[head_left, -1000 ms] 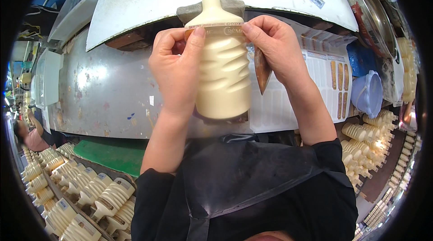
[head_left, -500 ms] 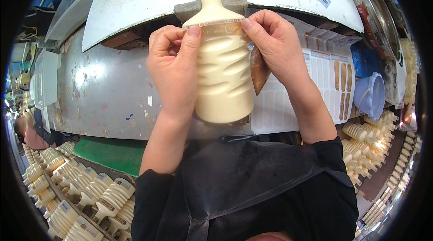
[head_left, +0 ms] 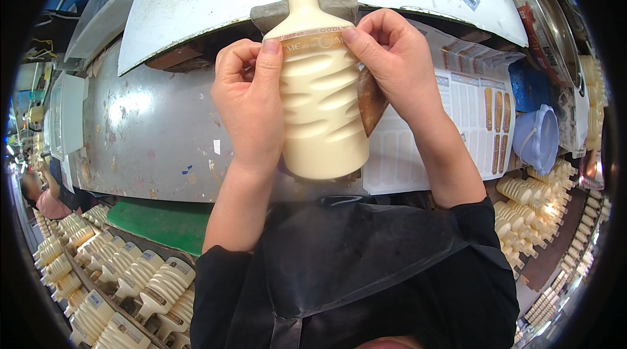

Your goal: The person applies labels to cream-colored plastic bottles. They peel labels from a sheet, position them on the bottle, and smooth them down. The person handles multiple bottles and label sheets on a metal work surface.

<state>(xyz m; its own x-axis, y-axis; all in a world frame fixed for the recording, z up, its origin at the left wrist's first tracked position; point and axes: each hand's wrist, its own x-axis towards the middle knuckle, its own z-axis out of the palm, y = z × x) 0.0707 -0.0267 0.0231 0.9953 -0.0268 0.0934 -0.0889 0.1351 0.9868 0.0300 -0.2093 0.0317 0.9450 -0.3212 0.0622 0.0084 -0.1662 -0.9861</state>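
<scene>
Cream bottle (head_left: pixel 324 110), one, lies over the tabletop (head_left: pixel 157 140), base toward the near edge. Left hand (head_left: pixel 245 87) and right hand (head_left: pixel 398 65) pinch one gold label (head_left: pixel 313 44) across its shoulder; the right apparently also grips one brown tool (head_left: pixel 371 102). One lavender bucket (head_left: pixel 537 140) stands near the right edge.

Grey worktable (head_left: pixel 157 140) with a label sheet (head_left: pixel 401 159) at right and, farther left, perhaps a white scrap (head_left: pixel 217 146)

Bright glare on grey tabletop (head_left: pixel 157 128); curved, black fisheye edges.
</scene>
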